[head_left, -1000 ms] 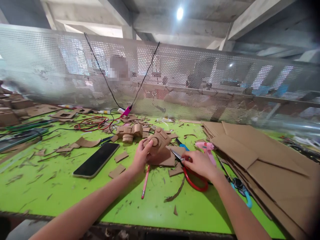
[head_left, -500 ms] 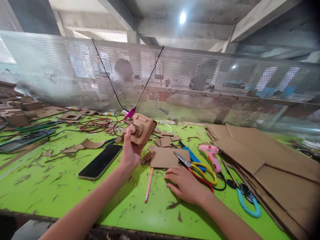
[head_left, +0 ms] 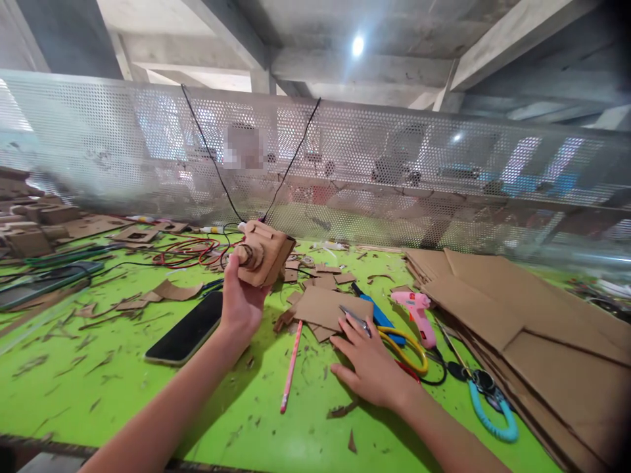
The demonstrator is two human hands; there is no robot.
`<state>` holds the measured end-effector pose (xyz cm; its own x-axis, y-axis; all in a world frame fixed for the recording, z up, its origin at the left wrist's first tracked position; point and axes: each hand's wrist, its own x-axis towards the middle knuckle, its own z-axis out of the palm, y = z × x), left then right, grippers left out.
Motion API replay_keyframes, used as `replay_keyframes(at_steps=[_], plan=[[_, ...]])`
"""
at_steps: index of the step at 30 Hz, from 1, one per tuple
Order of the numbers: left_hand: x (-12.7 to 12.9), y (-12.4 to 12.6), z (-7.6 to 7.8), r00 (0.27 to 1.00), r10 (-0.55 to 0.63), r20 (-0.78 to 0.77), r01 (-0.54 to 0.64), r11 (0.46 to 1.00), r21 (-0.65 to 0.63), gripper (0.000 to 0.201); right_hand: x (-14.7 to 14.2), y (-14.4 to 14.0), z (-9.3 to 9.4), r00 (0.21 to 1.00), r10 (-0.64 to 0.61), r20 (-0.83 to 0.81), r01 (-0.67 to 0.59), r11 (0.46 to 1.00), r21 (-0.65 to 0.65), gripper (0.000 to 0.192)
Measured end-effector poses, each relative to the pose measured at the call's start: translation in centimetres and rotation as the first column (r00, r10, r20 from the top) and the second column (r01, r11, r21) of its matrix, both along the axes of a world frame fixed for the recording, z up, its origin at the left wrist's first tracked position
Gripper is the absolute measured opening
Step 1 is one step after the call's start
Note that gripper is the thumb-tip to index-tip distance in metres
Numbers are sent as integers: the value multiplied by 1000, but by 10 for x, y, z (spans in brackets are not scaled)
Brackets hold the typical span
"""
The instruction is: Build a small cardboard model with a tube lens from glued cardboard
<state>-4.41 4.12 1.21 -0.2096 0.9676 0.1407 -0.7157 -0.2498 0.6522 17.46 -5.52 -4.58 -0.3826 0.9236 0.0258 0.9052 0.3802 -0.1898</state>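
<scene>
My left hand (head_left: pixel 242 299) is closed around a cardboard model camera (head_left: pixel 263 255), held up above the table with its round lens toward the left. My right hand (head_left: pixel 362 358) is spread, its fingers over the scissors (head_left: pixel 404 348) with yellow and red handles and over the edge of a cardboard piece (head_left: pixel 323 307). Whether the fingertips press on the scissors I cannot tell. Left of that hand lies a pink pencil (head_left: pixel 292 368). A blue-handled cutter (head_left: pixel 377 310) lies partly beneath the scissors.
A pink glue gun (head_left: pixel 417 312) and turquoise-handled scissors (head_left: pixel 495 414) lie on the right, beside stacked cardboard sheets (head_left: pixel 557 355). At left are a black phone (head_left: pixel 190 332) and coiled red wires (head_left: pixel 190 253). A perforated metal screen (head_left: pixel 374 190) stands along the back. Scraps litter the green table (head_left: pixel 197 420).
My left hand has moved left with the model camera. My right hand has moved slightly up and its fingers have spread, now covering part of the scissors.
</scene>
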Motion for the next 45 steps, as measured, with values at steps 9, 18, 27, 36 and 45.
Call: replay_keyframes(at_steps=[9, 18, 27, 36, 45], plan=[[4, 1, 4, 995, 11, 98, -8, 1000, -25, 20, -11, -10, 12, 978, 185, -99, -196, 975, -109, 71], [8, -2, -2, 997, 4, 82, -5, 1000, 11, 27, -43, 5, 6, 945, 325, -43, -327, 944, -40, 71], [8, -1, -3, 999, -13, 46, 12, 1000, 11, 36, -71, 40, -16, 981, 192, -29, -189, 979, 80, 71], [10, -1, -6, 1000, -21, 19, 20, 1000, 15, 31, -1, 49, 33, 983, 1, -182, 9, 998, 54, 50], [15, -2, -17, 995, -60, -80, 64, 997, 47, 35, 15, 20, 2, 949, -307, 73, 291, 941, 173, 31]])
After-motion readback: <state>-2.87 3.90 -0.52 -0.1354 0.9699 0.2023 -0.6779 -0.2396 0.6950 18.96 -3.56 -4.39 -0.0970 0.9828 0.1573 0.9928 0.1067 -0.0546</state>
